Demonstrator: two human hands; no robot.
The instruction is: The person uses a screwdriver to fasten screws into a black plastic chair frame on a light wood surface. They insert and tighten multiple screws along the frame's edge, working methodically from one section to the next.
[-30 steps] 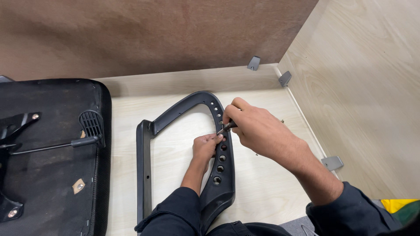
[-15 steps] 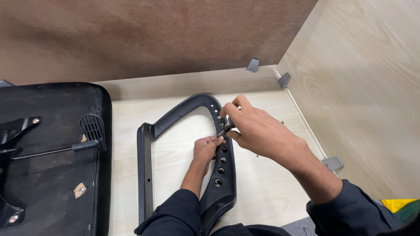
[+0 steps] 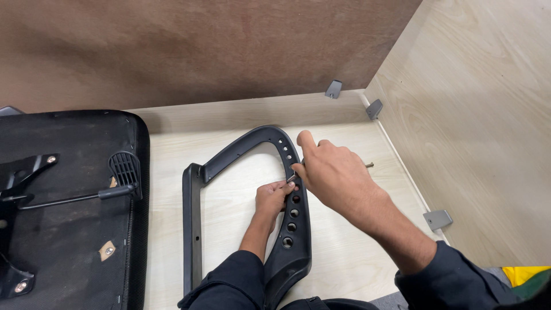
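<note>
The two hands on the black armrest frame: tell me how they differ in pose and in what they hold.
The left hand reaches up through the armrest frame, fingers touching its perforated bar from the inside; the right hand lies over that bar from the outside. The right hand grips a thin metal tool; whether the left holds anything cannot be told. The left looks smaller, partly hidden. Both wear dark sleeves and meet at one spot.

No packages, labels, signs or screens show in this view.
</note>
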